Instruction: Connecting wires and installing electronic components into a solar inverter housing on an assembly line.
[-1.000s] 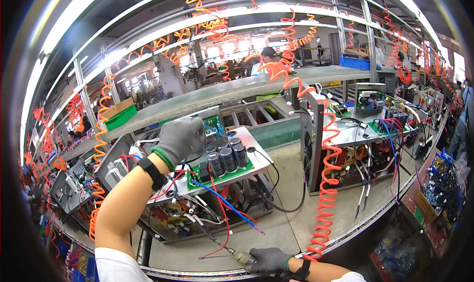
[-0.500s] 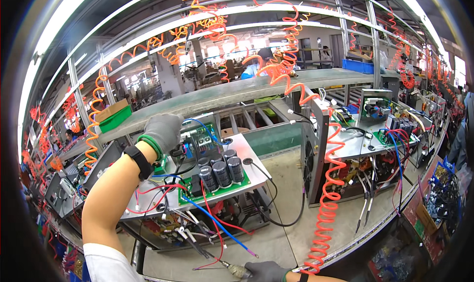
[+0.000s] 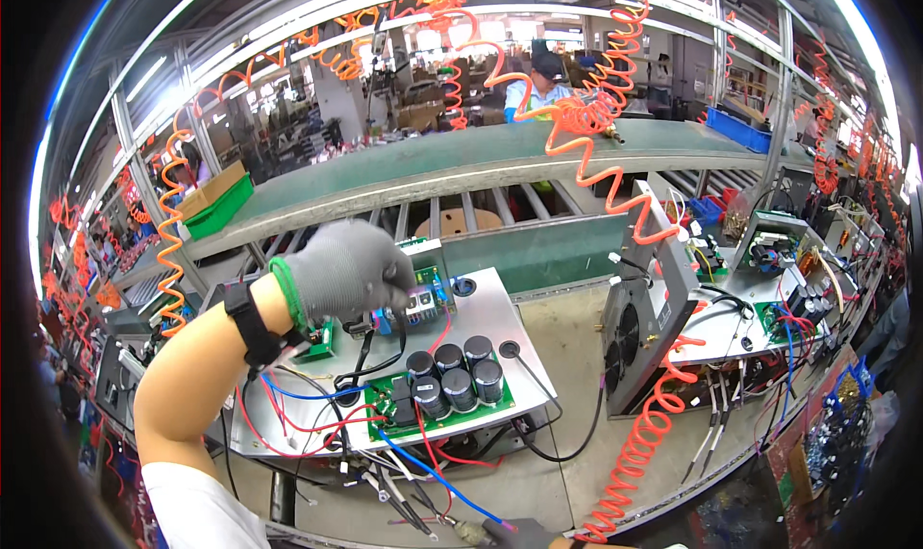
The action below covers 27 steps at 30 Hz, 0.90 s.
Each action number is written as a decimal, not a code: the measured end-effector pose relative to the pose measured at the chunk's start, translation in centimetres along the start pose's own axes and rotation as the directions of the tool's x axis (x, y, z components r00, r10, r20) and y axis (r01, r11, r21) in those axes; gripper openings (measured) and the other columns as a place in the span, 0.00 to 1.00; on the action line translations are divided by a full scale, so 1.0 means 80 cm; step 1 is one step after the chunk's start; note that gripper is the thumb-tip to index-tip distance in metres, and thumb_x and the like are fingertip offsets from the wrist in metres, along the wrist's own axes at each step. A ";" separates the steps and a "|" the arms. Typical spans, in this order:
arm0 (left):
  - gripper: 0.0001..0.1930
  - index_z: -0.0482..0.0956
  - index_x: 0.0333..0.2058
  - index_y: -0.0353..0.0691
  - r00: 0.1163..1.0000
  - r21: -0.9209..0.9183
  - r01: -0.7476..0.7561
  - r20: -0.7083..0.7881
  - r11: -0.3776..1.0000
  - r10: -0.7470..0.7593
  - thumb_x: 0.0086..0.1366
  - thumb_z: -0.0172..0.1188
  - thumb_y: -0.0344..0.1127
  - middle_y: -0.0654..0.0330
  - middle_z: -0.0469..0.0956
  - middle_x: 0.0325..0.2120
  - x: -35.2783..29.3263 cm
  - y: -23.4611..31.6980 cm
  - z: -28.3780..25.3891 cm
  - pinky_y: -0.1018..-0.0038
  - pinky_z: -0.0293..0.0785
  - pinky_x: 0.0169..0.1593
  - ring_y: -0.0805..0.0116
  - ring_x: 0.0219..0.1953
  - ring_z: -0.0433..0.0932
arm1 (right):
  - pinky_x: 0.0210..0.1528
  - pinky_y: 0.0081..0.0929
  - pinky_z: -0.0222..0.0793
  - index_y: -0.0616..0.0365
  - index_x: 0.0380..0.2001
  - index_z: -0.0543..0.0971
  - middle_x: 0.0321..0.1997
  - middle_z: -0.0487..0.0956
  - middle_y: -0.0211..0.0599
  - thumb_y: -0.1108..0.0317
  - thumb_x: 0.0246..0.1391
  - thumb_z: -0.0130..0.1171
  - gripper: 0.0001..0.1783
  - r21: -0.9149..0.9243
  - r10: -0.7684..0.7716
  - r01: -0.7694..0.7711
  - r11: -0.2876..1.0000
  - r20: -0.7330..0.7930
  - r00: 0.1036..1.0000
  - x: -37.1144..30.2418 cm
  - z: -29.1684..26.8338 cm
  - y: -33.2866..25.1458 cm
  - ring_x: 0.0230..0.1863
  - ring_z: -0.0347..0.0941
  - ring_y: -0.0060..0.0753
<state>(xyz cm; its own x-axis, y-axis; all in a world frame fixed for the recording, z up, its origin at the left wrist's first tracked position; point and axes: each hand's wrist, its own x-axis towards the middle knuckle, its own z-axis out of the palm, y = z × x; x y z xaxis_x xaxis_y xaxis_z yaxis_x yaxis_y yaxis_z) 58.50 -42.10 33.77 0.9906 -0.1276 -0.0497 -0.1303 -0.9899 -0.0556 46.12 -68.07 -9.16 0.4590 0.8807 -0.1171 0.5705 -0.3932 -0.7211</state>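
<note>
My left hand [image 3: 351, 270], in a grey glove with a green cuff, is above the left unit's metal plate [image 3: 500, 309]. Its fingers are closed on a black cable [image 3: 400, 337] beside an upright circuit board with blue parts [image 3: 423, 304]. In front of it on the plate lies a green circuit board [image 3: 471, 418] with several black capacitors [image 3: 459, 386]. At the lower edge my right hand [image 3: 524, 536], also gloved, is closed round a screwdriver-like tool [image 3: 471, 533], partly cut off by the picture. The end of a blue wire [image 3: 452, 491] lies against that hand.
A coiled orange hose [image 3: 639, 453] hangs right of the unit down to my right hand. Beyond it stands a second unit with a fan panel [image 3: 635, 337]. A green conveyor [image 3: 385, 174] crosses behind, with a green bin [image 3: 221, 208] on it and a person [image 3: 538, 87] on its far side.
The view has shifted, and the left unit shows lower and nearer. My left hand has moved right and down, and its fingers now show at the black cable. My right hand is lower in view.
</note>
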 end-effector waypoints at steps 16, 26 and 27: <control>0.09 0.84 0.33 0.57 0.949 0.154 0.111 -0.309 0.982 -0.059 0.56 0.60 0.49 0.64 0.78 0.24 0.068 0.000 0.136 0.63 0.73 0.33 0.60 0.29 0.79 | 0.46 0.40 0.68 0.59 0.45 0.70 0.42 0.78 0.52 0.34 0.49 0.51 0.37 -0.130 0.321 -0.293 0.947 0.410 0.854 -0.064 -0.126 0.063 0.45 0.75 0.54; 0.09 0.83 0.36 0.59 0.945 0.126 0.326 -0.081 0.937 -0.318 0.60 0.56 0.48 0.63 0.79 0.31 0.087 0.027 0.113 0.62 0.75 0.36 0.59 0.36 0.80 | 0.45 0.41 0.68 0.59 0.41 0.71 0.40 0.77 0.52 0.36 0.49 0.52 0.34 -0.118 0.216 -0.181 0.976 0.453 0.865 -0.055 -0.144 0.070 0.43 0.75 0.54; 0.10 0.82 0.38 0.60 0.956 0.224 0.292 -0.093 0.930 -0.278 0.61 0.55 0.47 0.63 0.78 0.31 0.086 0.026 0.116 0.61 0.75 0.36 0.59 0.37 0.80 | 0.44 0.42 0.68 0.59 0.41 0.71 0.41 0.77 0.52 0.36 0.49 0.52 0.34 -0.104 0.214 -0.187 0.977 0.462 0.861 -0.054 -0.143 0.075 0.42 0.75 0.54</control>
<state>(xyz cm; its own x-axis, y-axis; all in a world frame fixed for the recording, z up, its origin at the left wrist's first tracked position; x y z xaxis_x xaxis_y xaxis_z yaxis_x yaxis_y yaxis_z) 64.65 -44.49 24.03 0.9872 0.1472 0.0608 0.1586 -0.9439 -0.2896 55.35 -77.24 -5.21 0.2029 0.7957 -0.5707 0.5425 -0.5765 -0.6110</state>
